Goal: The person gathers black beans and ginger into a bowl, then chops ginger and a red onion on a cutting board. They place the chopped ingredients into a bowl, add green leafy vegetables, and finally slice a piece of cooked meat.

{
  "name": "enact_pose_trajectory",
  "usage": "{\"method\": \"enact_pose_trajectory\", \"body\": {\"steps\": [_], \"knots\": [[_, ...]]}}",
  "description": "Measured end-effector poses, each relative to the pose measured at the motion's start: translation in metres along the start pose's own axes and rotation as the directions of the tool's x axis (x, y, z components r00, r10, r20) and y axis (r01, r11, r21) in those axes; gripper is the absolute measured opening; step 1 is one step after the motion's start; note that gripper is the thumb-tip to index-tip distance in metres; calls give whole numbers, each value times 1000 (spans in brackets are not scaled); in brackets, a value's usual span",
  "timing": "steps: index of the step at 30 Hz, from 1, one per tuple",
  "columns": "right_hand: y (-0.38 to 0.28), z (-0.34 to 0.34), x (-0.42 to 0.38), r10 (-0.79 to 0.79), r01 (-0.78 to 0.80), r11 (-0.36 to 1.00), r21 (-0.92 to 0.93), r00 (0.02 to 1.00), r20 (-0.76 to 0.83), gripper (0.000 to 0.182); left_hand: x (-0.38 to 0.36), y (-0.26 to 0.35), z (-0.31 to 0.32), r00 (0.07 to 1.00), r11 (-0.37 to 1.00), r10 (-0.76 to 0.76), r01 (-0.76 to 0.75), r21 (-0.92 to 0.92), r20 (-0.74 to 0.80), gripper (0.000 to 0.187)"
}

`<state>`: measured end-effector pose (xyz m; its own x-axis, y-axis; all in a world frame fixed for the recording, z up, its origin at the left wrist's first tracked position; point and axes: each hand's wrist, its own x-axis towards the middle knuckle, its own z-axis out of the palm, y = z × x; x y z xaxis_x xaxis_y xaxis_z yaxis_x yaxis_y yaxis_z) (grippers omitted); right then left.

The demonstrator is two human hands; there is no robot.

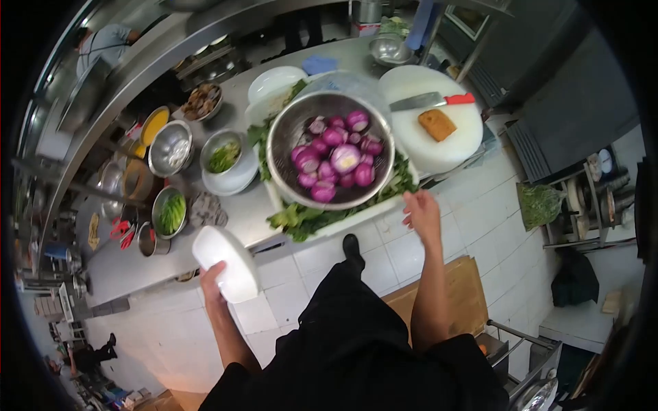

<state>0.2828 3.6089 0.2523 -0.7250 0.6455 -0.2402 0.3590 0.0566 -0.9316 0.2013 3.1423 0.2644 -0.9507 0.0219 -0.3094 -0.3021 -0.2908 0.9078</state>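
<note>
My left hand (214, 282) grips the edge of a white oblong bowl (232, 264), tipped on its side below the counter's front edge. Loosely bent and apart, the fingers of my right hand (421, 211) hold nothing visible. That hand is close to the leafy greens (404, 179) at the right corner of a white tray (356, 222). On the tray sits a steel colander (276, 161) of peeled red onions (334, 157).
Right of the colander, a round white cutting board (439, 154) bears a red-handled knife (419, 101) and a brown block (436, 125). Bowls of cut greens (223, 157) and green stalks (172, 213) stand left, near red-handled scissors (123, 233). A cardboard sheet (452, 291) lies on the floor.
</note>
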Motion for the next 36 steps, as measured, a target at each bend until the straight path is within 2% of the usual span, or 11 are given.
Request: {"method": "enact_pose_trajectory", "body": {"steps": [4, 6, 7, 9, 10, 16, 19, 22, 28, 34, 36], "knots": [[24, -15, 2, 91, -137, 953, 271, 980, 177, 34, 34, 18, 41, 984, 985, 164, -167, -35, -65, 51], [20, -41, 4, 69, -140, 981, 131, 897, 436, 34, 57, 32, 57, 987, 986, 161, -161, -44, 5, 47], [25, -56, 13, 83, -153, 979, 133, 901, 426, 34, 67, 38, 71, 982, 982, 186, -187, -31, -38, 47], [24, -88, 26, -56, 162, 968, -194, 886, 460, 32, 89, 50, 93, 987, 988, 153, -153, 8, -48, 47], [12, -104, 32, -13, 127, 951, -281, 927, 374, 28, 100, 54, 103, 988, 989, 144, -142, 36, -62, 46], [-47, -169, 88, -277, 305, 851, -427, 952, 128, 34, 125, 75, 189, 971, 971, 237, -237, 21, 5, 53], [-72, -185, 110, -251, 163, 855, -492, 961, -117, 27, 129, 74, 212, 954, 955, 296, -296, 24, -50, 56], [-78, -204, 135, -243, 138, 824, -549, 962, -123, 30, 124, 76, 239, 931, 939, 345, -343, 35, -122, 58], [-63, -256, 232, -348, 334, 822, -462, 936, 57, 27, 110, 62, 294, 866, 905, 422, -421, 65, -269, 62], [-77, -259, 317, -593, 650, 634, -419, 757, 275, 20, 96, 49, 372, 876, 923, 381, -376, 78, -295, 58], [-82, -243, 340, -728, 823, 427, -374, 558, 397, 25, 98, 47, 390, 889, 944, 329, -309, 112, -319, 52]]}}
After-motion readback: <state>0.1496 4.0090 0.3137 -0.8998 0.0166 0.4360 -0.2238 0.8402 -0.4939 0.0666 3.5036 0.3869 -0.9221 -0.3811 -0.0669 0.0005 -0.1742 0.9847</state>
